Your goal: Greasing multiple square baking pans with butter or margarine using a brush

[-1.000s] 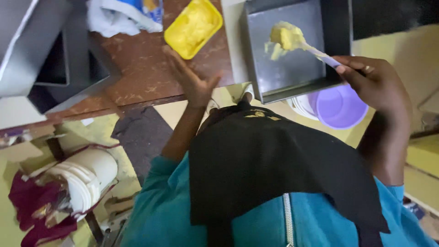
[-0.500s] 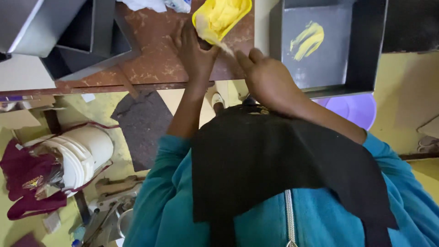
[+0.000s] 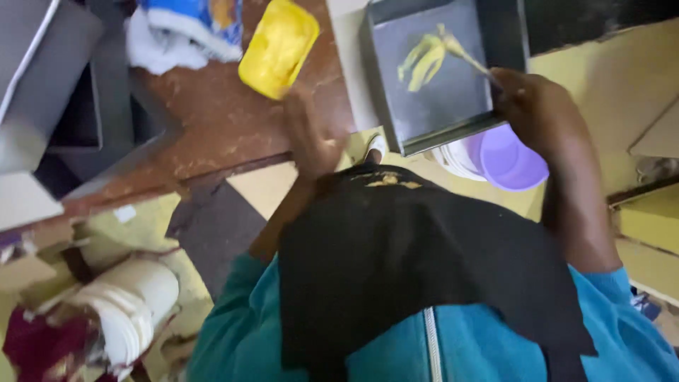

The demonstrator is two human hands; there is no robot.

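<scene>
My right hand point(image 3: 539, 106) grips a thin utensil point(image 3: 468, 56) whose tip rests in a yellow smear point(image 3: 422, 58) on the floor of a dark metal baking pan point(image 3: 453, 92). My left hand point(image 3: 309, 134) lies flat on the brown countertop point(image 3: 212, 120), fingers spread, just below a yellow tub of spread point(image 3: 278, 47). The pan sits to the right of the tub, partly over the counter's edge.
A blue and white cloth or bag point(image 3: 187, 30) lies at the counter's back. Grey metal pans point(image 3: 64, 92) stack at the left. A purple bowl point(image 3: 506, 159) on white plates sits below the pan. White buckets point(image 3: 131, 308) stand on the floor at the lower left.
My right hand moved from the yellow tub back to the baking pan with the utensil. The left hand stayed on the counter. The view shifted right.
</scene>
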